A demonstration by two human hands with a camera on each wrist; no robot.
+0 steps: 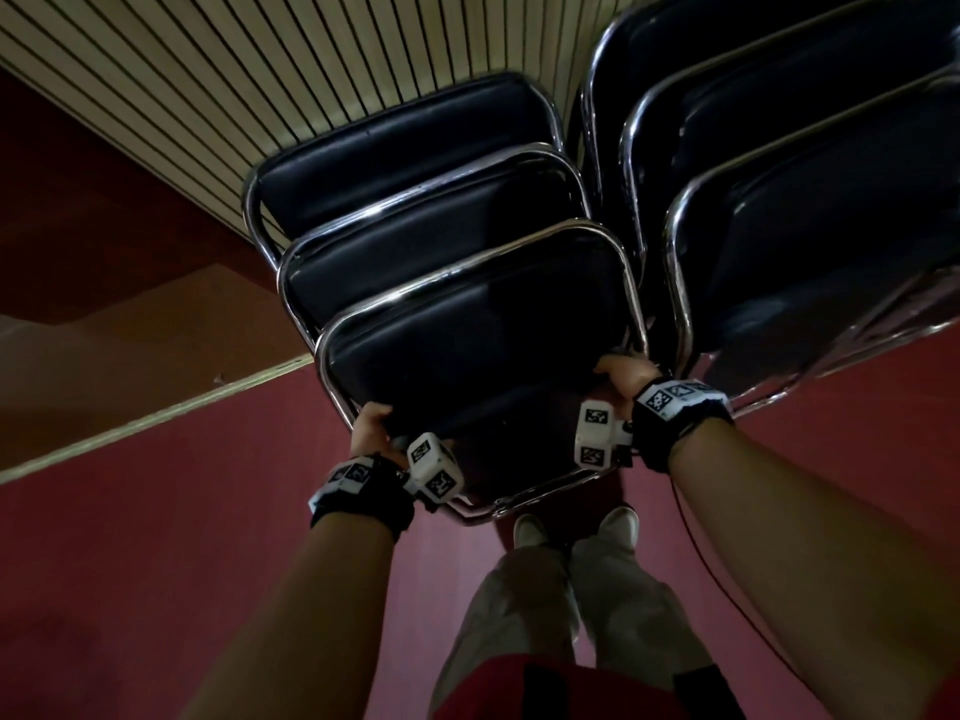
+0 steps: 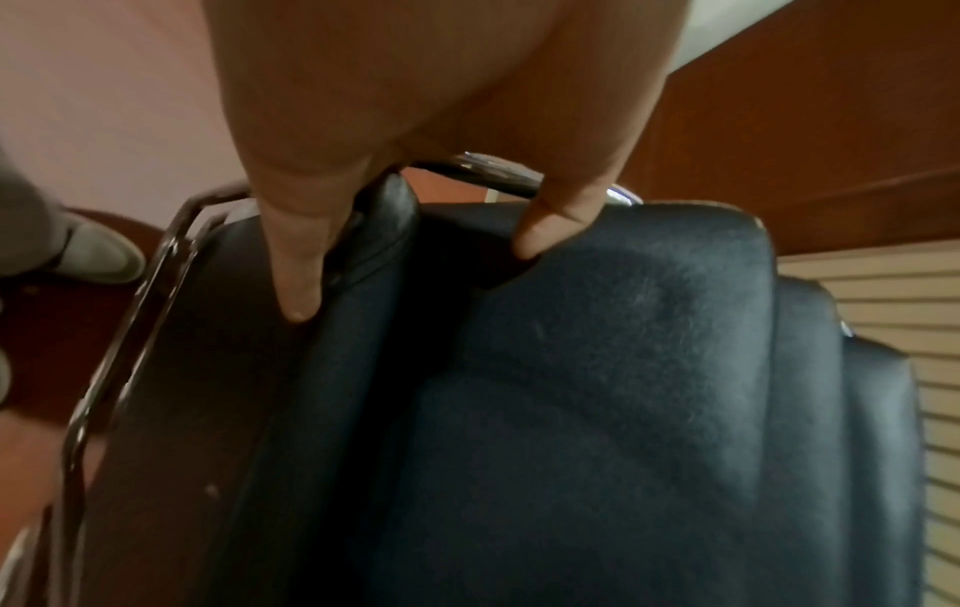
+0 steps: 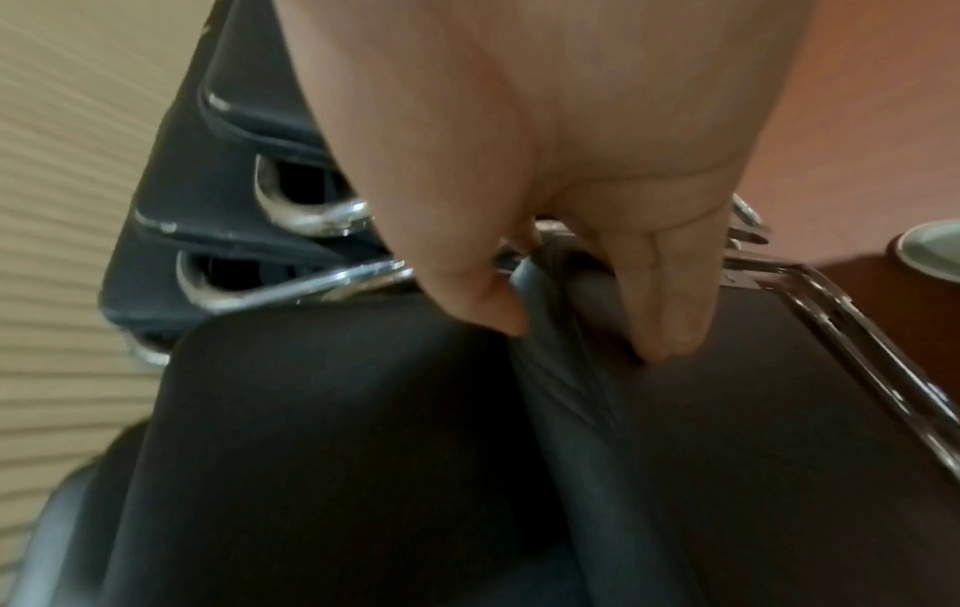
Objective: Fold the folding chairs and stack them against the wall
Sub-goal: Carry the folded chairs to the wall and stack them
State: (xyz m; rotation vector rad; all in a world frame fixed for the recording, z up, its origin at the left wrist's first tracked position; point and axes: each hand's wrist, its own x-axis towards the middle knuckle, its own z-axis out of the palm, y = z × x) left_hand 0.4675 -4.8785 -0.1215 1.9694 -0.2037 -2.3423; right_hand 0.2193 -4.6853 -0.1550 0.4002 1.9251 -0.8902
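1. Hands first: the left hand point(image 1: 370, 427) and the right hand point(image 1: 621, 375) each grip one side of the nearest folded chair point(image 1: 478, 324), low on its black padded panel where the chrome tube runs past. At the left wrist, the thumb and a finger point(image 2: 299, 263) curl over the tube and pinch the cushion edge; at the right wrist, the fingers point(image 3: 670, 312) do the same, thumb on one face of the pad and fingers on the other.
2. Handling, as a judgement: the chrome frame point(image 2: 129, 312) looks stiff and fairly heavy, and smooth enough to slip in a loose grip. The vinyl pad is soft and dents under the fingertips, so the tube is the sounder hold, one hand per side to stop the chair swinging or reopening. Fingers near the fold could get nipped.
3. Held chair: it leans against two folded chairs point(image 1: 415, 200) behind it, forming a row of three.
4. Further right stands a second stack point(image 1: 779, 163) of three or more folded chairs, just beside the first.
5. Farthest, the ribbed cream wall point(image 1: 234, 70) backs both rows above a red floor point(image 1: 156, 563).
6. Containers: none visible.
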